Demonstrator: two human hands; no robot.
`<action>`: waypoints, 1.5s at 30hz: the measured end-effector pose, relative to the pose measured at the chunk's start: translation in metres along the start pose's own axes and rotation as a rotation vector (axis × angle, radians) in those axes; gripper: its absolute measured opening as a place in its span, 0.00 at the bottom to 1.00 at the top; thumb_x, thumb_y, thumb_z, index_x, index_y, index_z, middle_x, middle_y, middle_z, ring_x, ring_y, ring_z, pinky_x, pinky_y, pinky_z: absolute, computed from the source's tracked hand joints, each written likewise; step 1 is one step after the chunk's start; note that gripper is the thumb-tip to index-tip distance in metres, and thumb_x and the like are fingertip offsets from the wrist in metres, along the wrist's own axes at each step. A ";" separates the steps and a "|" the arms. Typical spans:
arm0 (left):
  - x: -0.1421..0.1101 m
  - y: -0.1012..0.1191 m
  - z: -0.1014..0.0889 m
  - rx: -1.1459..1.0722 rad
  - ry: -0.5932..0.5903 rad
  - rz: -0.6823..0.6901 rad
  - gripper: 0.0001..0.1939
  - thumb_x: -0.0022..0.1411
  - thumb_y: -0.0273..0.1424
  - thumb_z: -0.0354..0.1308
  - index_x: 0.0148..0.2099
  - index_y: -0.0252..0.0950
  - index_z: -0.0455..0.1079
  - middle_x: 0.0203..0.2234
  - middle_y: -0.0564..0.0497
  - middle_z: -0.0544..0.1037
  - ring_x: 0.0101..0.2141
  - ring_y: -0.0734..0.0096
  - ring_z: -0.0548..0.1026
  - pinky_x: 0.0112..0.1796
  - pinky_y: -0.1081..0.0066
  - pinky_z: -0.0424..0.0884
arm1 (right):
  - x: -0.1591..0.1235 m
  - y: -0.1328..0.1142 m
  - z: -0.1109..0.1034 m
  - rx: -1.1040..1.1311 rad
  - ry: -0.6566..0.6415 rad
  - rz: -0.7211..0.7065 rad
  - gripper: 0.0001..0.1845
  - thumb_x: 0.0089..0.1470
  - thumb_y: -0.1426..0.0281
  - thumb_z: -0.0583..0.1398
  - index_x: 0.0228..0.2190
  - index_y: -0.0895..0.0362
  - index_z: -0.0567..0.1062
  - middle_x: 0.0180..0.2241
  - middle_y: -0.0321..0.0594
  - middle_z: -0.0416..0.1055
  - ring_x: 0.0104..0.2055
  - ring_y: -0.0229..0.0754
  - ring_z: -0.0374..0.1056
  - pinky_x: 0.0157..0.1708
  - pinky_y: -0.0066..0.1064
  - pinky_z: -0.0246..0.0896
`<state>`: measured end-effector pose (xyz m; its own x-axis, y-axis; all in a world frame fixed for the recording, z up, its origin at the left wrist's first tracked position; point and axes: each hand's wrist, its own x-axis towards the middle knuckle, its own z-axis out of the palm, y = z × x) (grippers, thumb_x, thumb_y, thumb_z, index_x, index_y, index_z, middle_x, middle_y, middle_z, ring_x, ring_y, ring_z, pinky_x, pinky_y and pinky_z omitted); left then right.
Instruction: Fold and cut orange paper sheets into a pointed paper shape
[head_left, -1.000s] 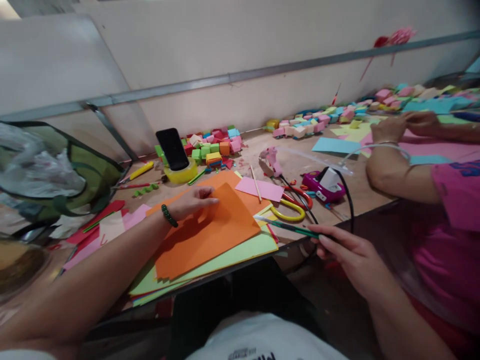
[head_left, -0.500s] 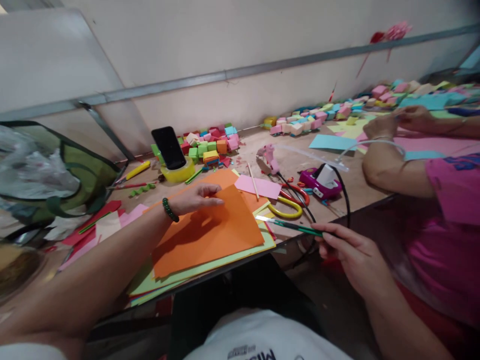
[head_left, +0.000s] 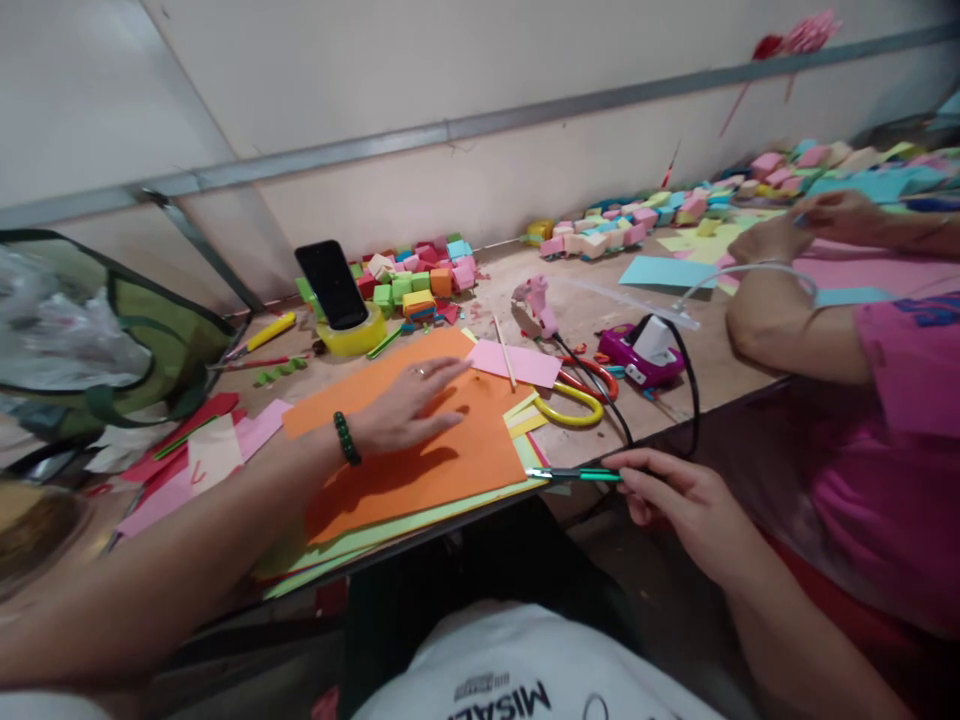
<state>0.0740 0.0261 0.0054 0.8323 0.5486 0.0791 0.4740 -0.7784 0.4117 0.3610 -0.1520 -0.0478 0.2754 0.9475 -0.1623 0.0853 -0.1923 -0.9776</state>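
Observation:
My left hand [head_left: 412, 402], with a green bead bracelet at its wrist, is over the orange paper [head_left: 375, 500] with its fingers stretched out and apart. It looks to be resting on the sheet, though I cannot tell how firmly. Under the orange paper lie pale green and yellow sheets [head_left: 420, 527] at the table's front edge. Between the thumb and fingers of my right hand [head_left: 679, 500] is a slim green-and-black craft knife [head_left: 581, 474]. Its silver blade points left, at the right corner of the paper stack.
Yellow-handled scissors [head_left: 574, 408], a pink card [head_left: 517, 362], a pink glue gun [head_left: 536, 303] and a purple power strip [head_left: 641, 360] lie to the right. A phone [head_left: 332, 284] leans on a yellow tape roll [head_left: 356, 333]. Paper cubes [head_left: 405, 292] line the wall. A co-worker's arm [head_left: 780, 325] is at right.
My left hand has let the lifted orange sheet down flat, and its fingers have spread. The craft knife in my right hand has swung lower, to the stack's right corner.

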 end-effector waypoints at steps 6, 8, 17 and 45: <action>-0.019 0.018 0.024 0.130 -0.322 0.052 0.29 0.68 0.46 0.40 0.68 0.49 0.43 0.68 0.45 0.39 0.65 0.49 0.40 0.58 0.41 0.34 | 0.001 -0.003 0.008 -0.068 -0.017 -0.013 0.21 0.40 0.55 0.67 0.30 0.59 0.79 0.20 0.35 0.69 0.17 0.32 0.59 0.15 0.24 0.52; -0.020 0.017 0.027 0.152 -0.311 0.051 0.30 0.67 0.47 0.41 0.68 0.49 0.42 0.68 0.45 0.38 0.66 0.49 0.39 0.58 0.41 0.34 | 0.002 -0.001 0.009 -0.082 -0.030 -0.008 0.21 0.40 0.54 0.67 0.29 0.59 0.80 0.19 0.35 0.68 0.16 0.31 0.57 0.14 0.24 0.49; -0.019 0.014 0.029 0.196 -0.312 0.058 0.29 0.68 0.47 0.36 0.68 0.49 0.40 0.68 0.46 0.37 0.66 0.50 0.39 0.59 0.41 0.35 | 0.003 -0.005 -0.003 -0.211 -0.072 -0.035 0.23 0.40 0.52 0.65 0.29 0.60 0.81 0.16 0.35 0.66 0.17 0.33 0.55 0.14 0.25 0.46; -0.010 0.016 0.028 0.203 -0.298 -0.023 0.28 0.70 0.45 0.31 0.69 0.48 0.39 0.68 0.46 0.36 0.66 0.53 0.37 0.59 0.40 0.35 | 0.008 0.006 0.006 -0.059 -0.043 0.043 0.24 0.39 0.53 0.66 0.32 0.61 0.79 0.16 0.32 0.61 0.15 0.28 0.48 0.14 0.23 0.39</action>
<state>0.0812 -0.0010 -0.0143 0.8540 0.4766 -0.2085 0.5157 -0.8284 0.2189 0.3585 -0.1440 -0.0557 0.2386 0.9479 -0.2110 0.1304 -0.2466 -0.9603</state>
